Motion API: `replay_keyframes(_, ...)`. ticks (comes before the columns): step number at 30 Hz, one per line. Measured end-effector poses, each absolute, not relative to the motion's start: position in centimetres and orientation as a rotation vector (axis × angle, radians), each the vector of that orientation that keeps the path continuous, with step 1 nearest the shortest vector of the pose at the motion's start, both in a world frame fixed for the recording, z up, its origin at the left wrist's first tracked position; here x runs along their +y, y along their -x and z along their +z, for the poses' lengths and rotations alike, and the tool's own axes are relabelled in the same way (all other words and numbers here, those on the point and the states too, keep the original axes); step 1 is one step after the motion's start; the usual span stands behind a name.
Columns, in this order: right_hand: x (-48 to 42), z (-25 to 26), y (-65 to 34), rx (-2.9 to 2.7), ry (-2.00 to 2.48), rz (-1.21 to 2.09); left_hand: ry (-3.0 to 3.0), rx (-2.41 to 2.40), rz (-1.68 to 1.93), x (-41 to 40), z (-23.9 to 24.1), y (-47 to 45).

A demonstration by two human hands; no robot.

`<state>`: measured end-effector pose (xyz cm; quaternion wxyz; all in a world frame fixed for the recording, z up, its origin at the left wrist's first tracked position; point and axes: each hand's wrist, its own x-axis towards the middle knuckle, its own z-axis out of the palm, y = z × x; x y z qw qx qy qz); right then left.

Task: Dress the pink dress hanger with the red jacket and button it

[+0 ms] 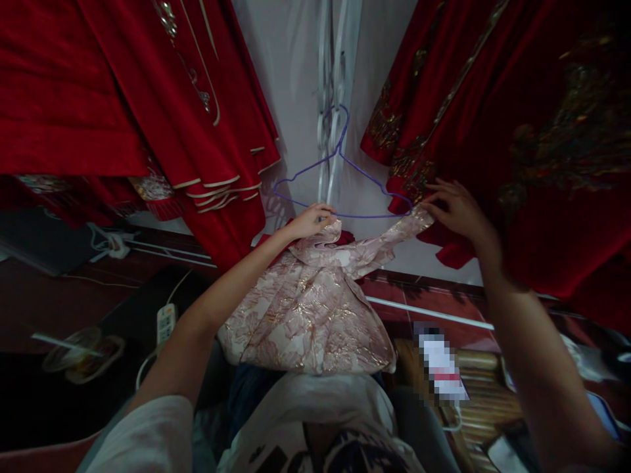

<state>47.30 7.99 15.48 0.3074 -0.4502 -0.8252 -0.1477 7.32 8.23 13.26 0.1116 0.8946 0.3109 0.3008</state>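
A pale pink brocade garment [315, 315] with a shiny gold pattern lies spread over my lap, its upper part raised toward the wall. With fingers pinched, my left hand [314, 221] grips the garment near its neck opening. Out to the right, my right hand [456, 205] pinches the tip of a narrow sleeve or strap of the same garment and draws it out sideways. Just above, a purple wire hanger [340, 152] hangs against white metal rails. The hanger's lower bar passes close to both hands; I cannot tell whether the left fingers touch it.
Red embroidered garments hang at the left [197, 118] and right [493, 144]. A power strip [166, 323] and a clear plastic food container [83, 351] are at lower left. At lower right, a blurred-out phone-like object [440, 364] lies on a slatted bamboo surface [486, 394].
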Motion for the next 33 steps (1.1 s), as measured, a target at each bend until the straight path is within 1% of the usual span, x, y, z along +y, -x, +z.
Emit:
replay_keyframes(9, 6.5, 15.4, -48.0, -2.176, 1.16, -0.396, -2.571, 0.966, 0.89, 7.8, 13.6, -7.5)
replay_keyframes(14, 6.1, 15.8, -47.3, -2.152, 1.206, -0.382, -2.514, 0.909, 0.934, 7.9, 13.5, -7.4)
replay_keyframes(17, 5.9, 15.9, -46.9, -2.136, 1.238, -0.356, -2.502, 0.903, 0.942, 7.8, 13.5, -7.4)
replay_keyframes(21, 5.6, 16.3, -46.1, -2.053, 1.171, -0.297, -2.511, 0.923, 0.937, 7.6, 13.5, -7.7)
replay_keyframes(26, 6.2, 17.7, -42.1, -1.906, 1.249, -0.326, -2.497, 0.874, 0.923, 7.7, 13.3, -8.5)
replay_keyframes(33, 8.2, 17.6, -34.6, -1.626, 1.335, -0.2, -2.406, 0.75, 0.906, 7.9, 12.9, -10.5)
